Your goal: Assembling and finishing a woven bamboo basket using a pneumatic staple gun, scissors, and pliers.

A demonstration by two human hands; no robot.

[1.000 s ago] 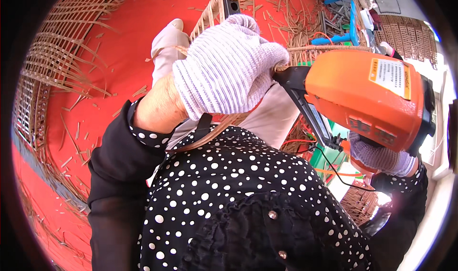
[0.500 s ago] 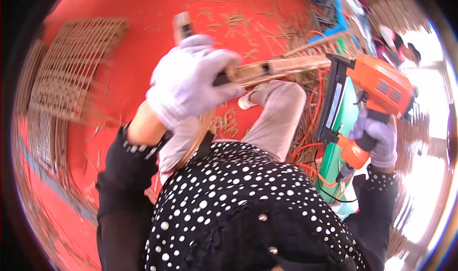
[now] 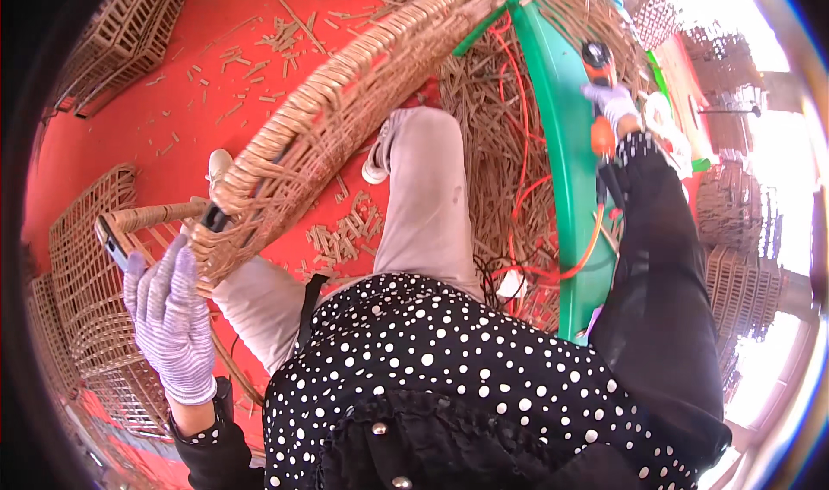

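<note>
A long woven rattan frame point(image 3: 345, 101) slants across my lap, from lower left up to the top middle. My left hand point(image 3: 171, 322), in a pale knit glove, is at the frame's lower end, fingers straight and laid against the weave beside a wrapped bar point(image 3: 147, 218). Far out on the right, my gloved right hand point(image 3: 615, 106) grips an orange power tool point(image 3: 598, 58) over a green bench point(image 3: 561, 170). My legs in light trousers point(image 3: 427, 205) and a dotted black top fill the lower middle.
Loose rattan strips point(image 3: 496, 119) and an orange hose point(image 3: 528, 158) lie between my leg and the bench. Short cut-offs litter the red floor point(image 3: 129, 119). Woven panels point(image 3: 82, 274) lie at the left, and more are stacked at the right point(image 3: 743, 231).
My right hand has swung the orange tool from close before me out to the green bench. My left hand has dropped to the frame's lower end and its grip has loosened into straight fingers.
</note>
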